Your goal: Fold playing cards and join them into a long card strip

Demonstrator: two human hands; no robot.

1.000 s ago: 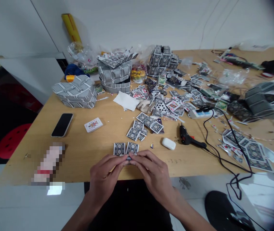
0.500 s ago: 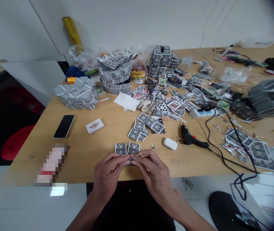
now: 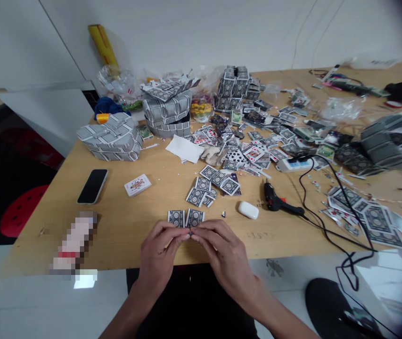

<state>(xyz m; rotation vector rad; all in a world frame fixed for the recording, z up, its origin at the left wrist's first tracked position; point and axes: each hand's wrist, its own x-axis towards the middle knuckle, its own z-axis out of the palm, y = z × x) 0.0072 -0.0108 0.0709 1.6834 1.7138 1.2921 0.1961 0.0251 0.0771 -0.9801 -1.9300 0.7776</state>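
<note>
My left hand [image 3: 160,254] and my right hand [image 3: 224,249] meet above the table's front edge, fingertips pinched together. Between them is a small dark piece, mostly hidden, which looks like a bit of playing card. Two patterned cards [image 3: 176,218] [image 3: 195,218] lie side by side just beyond my fingers. Farther up is a loose group of folded, blue-backed cards [image 3: 196,197]. A white rounded case [image 3: 248,210] lies to the right of my right hand.
A glue gun [image 3: 279,201] with black cables lies right, near a power strip [image 3: 294,164]. A phone [image 3: 93,186] and card deck [image 3: 137,185] are left. Card-woven boxes [image 3: 112,137] and heaped cards [image 3: 253,153] fill the back. A pixelated object [image 3: 75,242] is front left.
My hands stay pinched together, with the fingertips slightly shifted and less of the small piece showing. The whole view has moved slightly.
</note>
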